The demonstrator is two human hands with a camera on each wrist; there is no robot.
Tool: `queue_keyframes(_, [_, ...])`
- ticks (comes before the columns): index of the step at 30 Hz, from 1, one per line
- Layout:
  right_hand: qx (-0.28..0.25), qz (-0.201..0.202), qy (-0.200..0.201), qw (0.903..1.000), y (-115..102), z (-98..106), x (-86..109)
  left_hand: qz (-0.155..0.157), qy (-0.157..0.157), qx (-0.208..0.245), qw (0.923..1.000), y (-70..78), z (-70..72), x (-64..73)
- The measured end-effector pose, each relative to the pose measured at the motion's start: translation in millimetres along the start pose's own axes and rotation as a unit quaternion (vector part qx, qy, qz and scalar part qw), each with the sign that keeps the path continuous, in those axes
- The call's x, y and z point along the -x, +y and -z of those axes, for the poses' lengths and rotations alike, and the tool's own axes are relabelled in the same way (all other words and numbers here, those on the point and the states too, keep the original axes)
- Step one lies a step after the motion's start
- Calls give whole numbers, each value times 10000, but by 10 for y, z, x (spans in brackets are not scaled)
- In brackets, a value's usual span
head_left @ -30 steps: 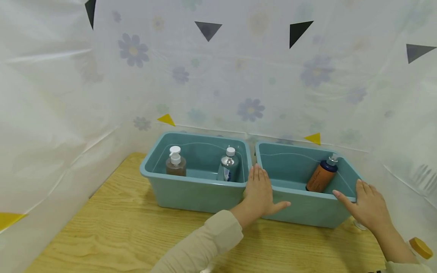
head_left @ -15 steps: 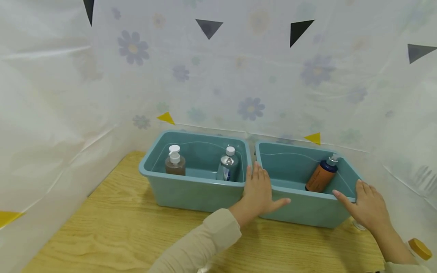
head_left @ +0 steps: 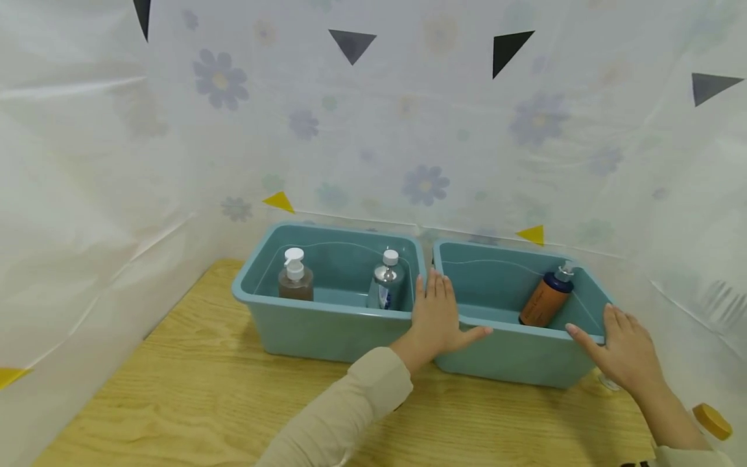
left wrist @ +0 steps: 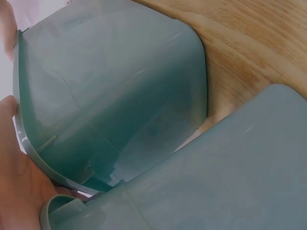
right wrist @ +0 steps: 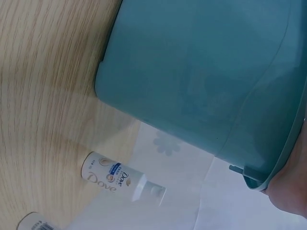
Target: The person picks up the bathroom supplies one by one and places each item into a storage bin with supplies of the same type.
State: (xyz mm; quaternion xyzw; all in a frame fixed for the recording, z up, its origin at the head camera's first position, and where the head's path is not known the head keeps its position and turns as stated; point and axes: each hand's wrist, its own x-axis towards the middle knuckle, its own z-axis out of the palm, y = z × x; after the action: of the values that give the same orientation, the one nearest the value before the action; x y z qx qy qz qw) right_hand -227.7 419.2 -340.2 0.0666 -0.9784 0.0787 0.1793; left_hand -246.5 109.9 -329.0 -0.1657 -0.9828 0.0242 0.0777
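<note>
Two teal plastic bins stand side by side. My left hand (head_left: 434, 324) lies at the narrow gap between the left bin (head_left: 332, 327) and the right bin (head_left: 519, 357), its fingers straight over the near rim corners and its thumb stretched along the right bin's front. At the right bin's far end, my right hand (head_left: 630, 357) rests on the rim, fingers extended outside and thumb over the front edge. Inside the left bin are a pump bottle (head_left: 296, 285) of brownish liquid and a clear bottle (head_left: 386, 285) with a white cap. An orange-labelled pump bottle (head_left: 545, 301) leans in the right bin.
Beyond the right bin, a white Dove bottle (right wrist: 115, 175) is on the wooden table (head_left: 192, 402), with part of another white bottle (right wrist: 36, 223) nearby. A yellow-orange cap-like piece (head_left: 712, 421) shows at the right. A flowered sheet (head_left: 373, 130) hangs close behind the bins.
The head view has shifted slightly. My left hand has slid a little farther forward at the gap; the right hand stays on the rim. The bottles stay in their bins.
</note>
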Motion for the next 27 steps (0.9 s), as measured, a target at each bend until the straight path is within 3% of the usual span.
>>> queue_keyframes(10, [-493,81,191,9986,38,9,3,45,45,-110,9999,-6,7,7])
queue_keyframes(17, [-1571,375,1116,9805,110,1,29,60,140,-167,9997,-2,-28,16])
queue_keyframes(27, [-1799,-909,1332,9704,274,66,245,107,159,-283,9994,11,-28,25])
